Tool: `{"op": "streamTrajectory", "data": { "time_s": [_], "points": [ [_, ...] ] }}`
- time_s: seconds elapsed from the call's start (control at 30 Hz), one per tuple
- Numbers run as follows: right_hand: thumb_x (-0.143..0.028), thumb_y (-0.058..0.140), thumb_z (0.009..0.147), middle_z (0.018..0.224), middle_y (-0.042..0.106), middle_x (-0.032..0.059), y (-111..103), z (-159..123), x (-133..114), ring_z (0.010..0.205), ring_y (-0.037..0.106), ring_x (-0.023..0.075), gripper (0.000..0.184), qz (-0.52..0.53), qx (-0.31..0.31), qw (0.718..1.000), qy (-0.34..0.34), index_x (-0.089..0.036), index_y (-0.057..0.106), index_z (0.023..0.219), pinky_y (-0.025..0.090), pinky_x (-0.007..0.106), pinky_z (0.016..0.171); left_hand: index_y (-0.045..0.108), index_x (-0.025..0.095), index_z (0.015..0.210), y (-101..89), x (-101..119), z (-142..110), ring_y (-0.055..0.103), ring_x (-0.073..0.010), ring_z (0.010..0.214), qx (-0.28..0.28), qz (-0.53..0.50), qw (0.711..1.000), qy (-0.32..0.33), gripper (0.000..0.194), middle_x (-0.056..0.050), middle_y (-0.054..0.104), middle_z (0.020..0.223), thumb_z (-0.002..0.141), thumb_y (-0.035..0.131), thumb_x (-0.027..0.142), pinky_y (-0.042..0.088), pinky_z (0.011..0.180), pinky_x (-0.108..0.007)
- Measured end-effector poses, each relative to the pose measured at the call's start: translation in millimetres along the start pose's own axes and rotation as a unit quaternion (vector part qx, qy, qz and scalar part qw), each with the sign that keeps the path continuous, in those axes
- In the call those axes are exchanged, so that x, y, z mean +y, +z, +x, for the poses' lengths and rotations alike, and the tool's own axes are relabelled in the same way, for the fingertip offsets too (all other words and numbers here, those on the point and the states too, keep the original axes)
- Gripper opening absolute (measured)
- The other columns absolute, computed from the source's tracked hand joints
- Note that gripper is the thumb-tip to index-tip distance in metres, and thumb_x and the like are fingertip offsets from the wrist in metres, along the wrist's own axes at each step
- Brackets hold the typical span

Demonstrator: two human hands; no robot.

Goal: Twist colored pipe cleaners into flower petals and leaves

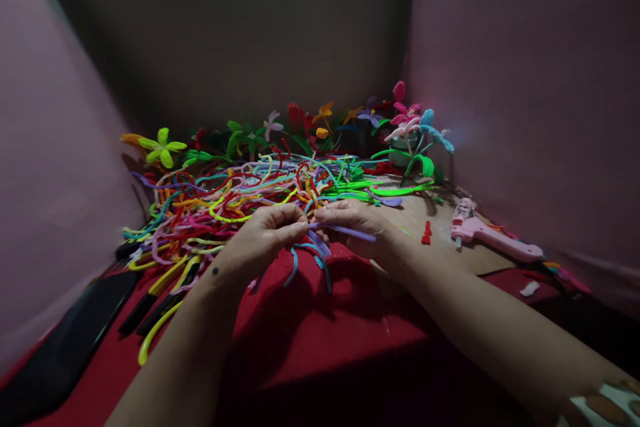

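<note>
Both hands meet over the front of the red-covered table, pinching a purple pipe cleaner [355,234]. My left hand [274,227] closes thumb and fingertips on its left end. From the other side, my right hand [353,223] grips it too, and its free length sticks out to the right beneath the fingers. A second purple length hangs below the fingertips; whether it is the same piece I cannot tell. Short blue pipe cleaner pieces [293,268] lie on the cloth just under the hands. A tangled heap of coloured pipe cleaners [240,197] spreads behind and left of my left hand.
A pink glue gun [500,237] lies on a brown board [440,213] at the right, near a small red piece [427,233]. Pipe-cleaner flowers [163,147] line the back. Black-and-yellow handled tools [155,297] and a dark flat object [70,340] lie at the left.
</note>
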State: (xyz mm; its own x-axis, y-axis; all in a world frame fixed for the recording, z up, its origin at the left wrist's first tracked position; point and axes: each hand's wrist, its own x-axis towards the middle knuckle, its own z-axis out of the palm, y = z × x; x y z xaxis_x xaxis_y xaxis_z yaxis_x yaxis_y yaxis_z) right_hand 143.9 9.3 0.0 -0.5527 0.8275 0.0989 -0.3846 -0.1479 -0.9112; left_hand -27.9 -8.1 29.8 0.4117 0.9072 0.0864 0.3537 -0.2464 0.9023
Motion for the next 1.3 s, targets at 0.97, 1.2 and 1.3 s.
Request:
{"op": "streamTrajectory", "data": {
  "time_s": [0.97,1.2,1.3],
  "points": [
    [-0.022,0.073,0.054,0.048,0.054,-0.0028,0.5,-0.2,8.3,0.040,0.040,0.0039,0.016,-0.073,0.055,0.994,0.055,-0.011,0.062,0.057,0.026,0.021,0.042,0.057,0.016,0.064,6.4,3.2,0.7,0.035,-0.0063,0.041,0.066,0.047,0.997,-0.014,0.017,0.005,0.043,0.046,0.070,0.058,0.032,0.028,0.040,-0.019],
    [-0.023,0.072,0.054,0.048,0.053,-0.0033,6.5,0.6,10.7,0.044,0.044,0.0054,0.017,-0.086,0.114,0.990,-0.006,-0.012,0.060,0.056,0.034,0.022,0.049,0.054,0.014,0.064,10.8,0.5,3.0,0.042,-0.0073,0.036,0.069,-0.080,0.993,-0.053,0.018,0.004,0.049,0.044,0.068,0.061,0.031,0.035,0.038,-0.020],
    [-0.030,0.071,0.056,0.049,0.055,-0.0020,9.3,0.3,13.0,0.045,0.047,0.0070,0.022,-0.082,0.113,0.990,-0.019,-0.011,0.059,0.057,0.037,0.023,0.050,0.054,0.014,0.065,17.0,0.4,4.6,0.045,-0.0076,0.037,0.114,-0.088,0.988,-0.051,0.018,0.003,0.052,0.045,0.066,0.062,0.030,0.035,0.038,-0.019]
  ]
}}
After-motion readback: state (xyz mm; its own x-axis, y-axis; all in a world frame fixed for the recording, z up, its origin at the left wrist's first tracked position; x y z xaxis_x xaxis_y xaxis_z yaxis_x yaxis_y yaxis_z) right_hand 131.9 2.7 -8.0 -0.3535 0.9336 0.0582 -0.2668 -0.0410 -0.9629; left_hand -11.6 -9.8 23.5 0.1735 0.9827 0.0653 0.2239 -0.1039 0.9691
